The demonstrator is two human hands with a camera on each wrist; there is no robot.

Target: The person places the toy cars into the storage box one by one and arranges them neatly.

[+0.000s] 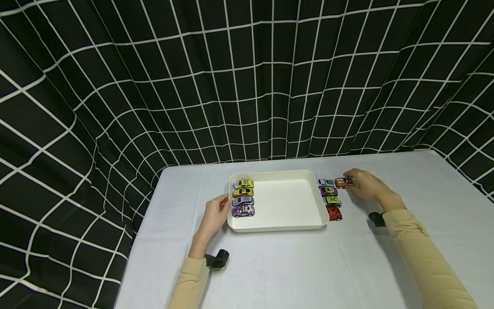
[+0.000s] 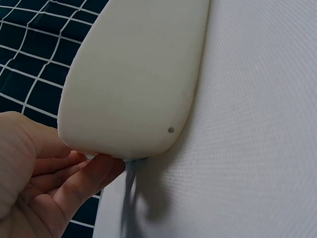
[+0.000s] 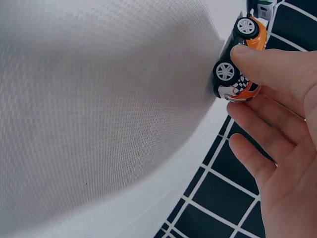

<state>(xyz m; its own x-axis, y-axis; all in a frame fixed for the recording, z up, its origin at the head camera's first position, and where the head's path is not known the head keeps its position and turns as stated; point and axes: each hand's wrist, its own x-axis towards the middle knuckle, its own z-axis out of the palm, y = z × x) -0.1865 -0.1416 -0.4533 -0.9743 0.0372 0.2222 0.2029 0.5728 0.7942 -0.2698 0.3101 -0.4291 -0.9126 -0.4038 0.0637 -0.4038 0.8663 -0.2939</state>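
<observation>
tray [image 1: 285, 226]: four toy cars along left wall | left hand [image 1: 214, 214] fingers straight against tray | right hand [image 1: 366, 183] fingers pinch orange car [image 1: 342, 182]

nine toy cars [image 1: 243, 201], one tray [image 1: 287, 225]

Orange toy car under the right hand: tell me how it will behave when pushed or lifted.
The orange toy car will probably roll off if nudged, since it sits on free wheels. It looks small against the right hand, so likely light. Its glossy shell may slip in a loose pinch.
</observation>
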